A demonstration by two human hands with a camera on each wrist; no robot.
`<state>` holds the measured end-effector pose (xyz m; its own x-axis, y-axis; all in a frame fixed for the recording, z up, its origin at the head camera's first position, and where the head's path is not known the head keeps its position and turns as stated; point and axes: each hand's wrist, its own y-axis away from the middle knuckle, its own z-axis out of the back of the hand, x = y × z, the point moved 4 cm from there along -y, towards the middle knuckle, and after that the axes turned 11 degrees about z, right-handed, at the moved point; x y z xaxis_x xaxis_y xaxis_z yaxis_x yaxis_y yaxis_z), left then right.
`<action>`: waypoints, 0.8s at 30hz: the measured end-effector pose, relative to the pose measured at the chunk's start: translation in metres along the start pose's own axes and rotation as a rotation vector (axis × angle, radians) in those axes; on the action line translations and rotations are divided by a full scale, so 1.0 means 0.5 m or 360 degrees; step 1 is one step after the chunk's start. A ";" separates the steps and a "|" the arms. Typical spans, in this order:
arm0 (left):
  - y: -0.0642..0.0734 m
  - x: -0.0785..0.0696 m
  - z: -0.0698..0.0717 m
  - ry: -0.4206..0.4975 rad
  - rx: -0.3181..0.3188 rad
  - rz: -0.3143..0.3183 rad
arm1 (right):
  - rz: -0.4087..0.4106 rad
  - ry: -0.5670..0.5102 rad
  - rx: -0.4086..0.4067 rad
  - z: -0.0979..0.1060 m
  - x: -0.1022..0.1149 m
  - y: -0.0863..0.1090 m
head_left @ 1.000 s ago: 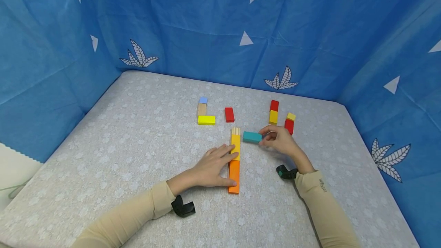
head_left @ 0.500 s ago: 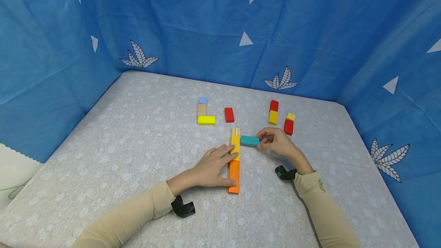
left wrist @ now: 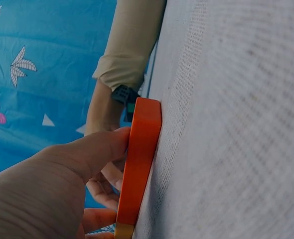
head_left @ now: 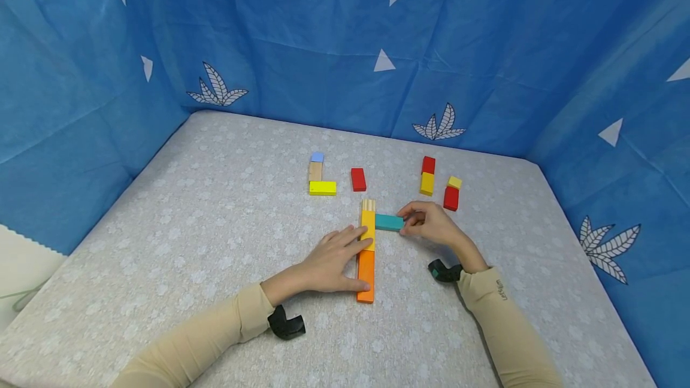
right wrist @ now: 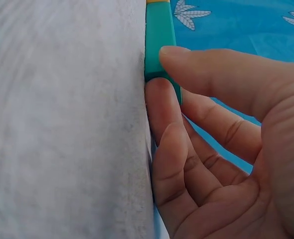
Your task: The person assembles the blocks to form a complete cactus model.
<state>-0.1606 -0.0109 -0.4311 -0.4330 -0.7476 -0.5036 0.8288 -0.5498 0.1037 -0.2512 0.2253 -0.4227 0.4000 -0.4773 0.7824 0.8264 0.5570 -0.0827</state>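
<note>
My left hand (head_left: 331, 263) rests across a line of blocks, its fingers spread. Its fingertips touch the long yellow block (head_left: 369, 220) and its thumb touches the orange block (head_left: 366, 265) at the near end. A ribbed pale wooden piece (head_left: 369, 205) caps the far end. With thumb and fingers my right hand (head_left: 430, 222) pinches the right end of a teal block (head_left: 389, 223), which lies flat and crosswise. The teal block's left end meets the yellow block's right side. In the right wrist view, a fingertip presses the teal block's (right wrist: 159, 40) end face.
Behind lie a red block (head_left: 358, 179), a bright yellow block (head_left: 323, 188), a tan block (head_left: 315, 171) and a light blue piece (head_left: 317, 157). To the right are more red (head_left: 451, 199) and yellow blocks (head_left: 427, 184). A blue curtain (head_left: 323, 47) borders the cloth-covered table (head_left: 215, 196).
My right hand has slid the teal block left and slightly nearer, closing the gap to the yellow block. The left hand stays still on the line.
</note>
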 end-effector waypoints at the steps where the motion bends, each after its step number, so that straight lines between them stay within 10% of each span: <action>1: 0.000 0.000 0.000 0.0000 0.0001 0.0000 | 0.0000 0.0003 0.0006 0.000 0.000 0.000; 14: 0.001 0.000 0.002 -0.0001 0.0006 -0.0010 | -0.0014 0.0050 -0.0034 0.008 0.010 -0.003; 24: 0.003 -0.001 0.005 -0.0006 0.0002 -0.0015 | -0.0131 0.0271 -0.0413 0.067 -0.013 -0.006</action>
<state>-0.1600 -0.0120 -0.4287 -0.4423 -0.7437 -0.5013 0.8242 -0.5574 0.0998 -0.2696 0.2492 -0.4069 0.3701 -0.6325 0.6804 0.9235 0.3303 -0.1953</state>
